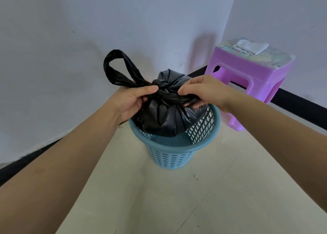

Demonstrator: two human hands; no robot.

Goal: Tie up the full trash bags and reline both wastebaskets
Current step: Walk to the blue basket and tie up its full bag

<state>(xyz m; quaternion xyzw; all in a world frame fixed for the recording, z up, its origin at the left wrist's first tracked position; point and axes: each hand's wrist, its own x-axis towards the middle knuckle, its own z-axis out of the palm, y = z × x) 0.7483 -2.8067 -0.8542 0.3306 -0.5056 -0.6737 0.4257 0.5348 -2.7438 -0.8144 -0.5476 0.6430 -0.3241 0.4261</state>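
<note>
A black trash bag (pixel 162 118), full and bunched at the top, sits partly inside a blue perforated wastebasket (pixel 169 155) on the floor. My left hand (pixel 132 101) grips the twisted neck of the bag left of the knot. From that grip a loop-shaped handle (pixel 118 69) sticks up and to the left. My right hand (pixel 203 92) pinches the other twisted strand on the right side of the knot. Both hands are closed on the bag above the basket's rim.
A purple plastic stool (pixel 254 78) stands at the back right by the wall, with a white folded cloth (pixel 250 47) on its patterned top. White walls with a black baseboard (pixel 299 104) meet in the corner behind the basket. Pale tiled floor (pixel 177 198) lies in front.
</note>
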